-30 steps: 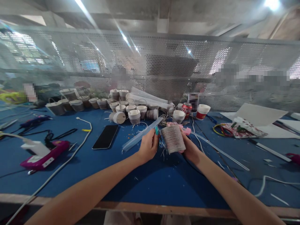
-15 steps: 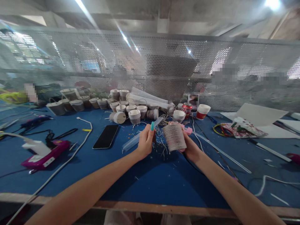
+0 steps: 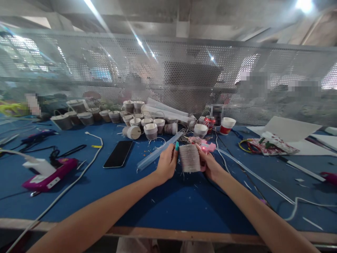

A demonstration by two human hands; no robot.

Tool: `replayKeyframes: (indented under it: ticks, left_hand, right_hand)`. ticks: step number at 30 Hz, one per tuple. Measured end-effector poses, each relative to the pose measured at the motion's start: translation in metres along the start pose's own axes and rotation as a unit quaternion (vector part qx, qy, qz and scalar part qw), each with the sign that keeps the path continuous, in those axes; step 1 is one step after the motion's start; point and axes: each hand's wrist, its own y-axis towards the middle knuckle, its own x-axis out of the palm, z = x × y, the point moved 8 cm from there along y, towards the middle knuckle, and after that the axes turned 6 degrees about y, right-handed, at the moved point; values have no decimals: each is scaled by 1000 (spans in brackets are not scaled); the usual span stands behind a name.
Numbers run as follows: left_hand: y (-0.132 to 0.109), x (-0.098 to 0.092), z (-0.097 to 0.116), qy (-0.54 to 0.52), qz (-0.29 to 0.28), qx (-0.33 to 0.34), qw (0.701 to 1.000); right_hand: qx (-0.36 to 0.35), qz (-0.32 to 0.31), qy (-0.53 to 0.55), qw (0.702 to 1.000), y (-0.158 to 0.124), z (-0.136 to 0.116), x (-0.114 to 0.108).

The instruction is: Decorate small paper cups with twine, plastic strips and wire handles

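Observation:
A cup wrapped in grey-brown twine [image 3: 190,160] is tilted between my two hands above the table. My left hand [image 3: 167,161] is closed at the cup's left edge, a teal cover on one fingertip; its inner fingers are hidden. My right hand [image 3: 212,166] grips a pink glue gun [image 3: 209,146] behind the cup's right side, its fingers also against the cup. From the gun's back a long clear glue stick [image 3: 255,174] slants down to the right. Loose twine ends hang below the cup.
Several twine-covered cups with handles [image 3: 150,131] crowd the back by a mesh screen. A black phone [image 3: 118,154] and a purple power strip [image 3: 51,175] lie left. Clear glue sticks [image 3: 155,154], a red can [image 3: 208,123], paper cups [image 3: 227,125] and white sheets [image 3: 292,131] lie about.
The cup has moved slightly left and turned more upright. My left hand has come right to meet it. More of the pink glue gun shows behind the cup.

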Motion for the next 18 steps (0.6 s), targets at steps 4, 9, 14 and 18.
replayKeyframes:
  ticks: [4,9,14,18]
  left_hand:
    - [1,1,-7,16,28,-27,999]
    - [2,8,-16,34,24,-20,999]
    - [1,10,-18,49,26,5,998]
    - [2,10,-19,80,28,3,996]
  right_hand:
    - [-10,-34,-23,999,-1,3,5]
    - [-55,-96,-76,991,-8,-4,18]
    - [-65,-80,-116,988,-8,-5,15]
    - [-74,-57,-135,986,-6,-4,10]
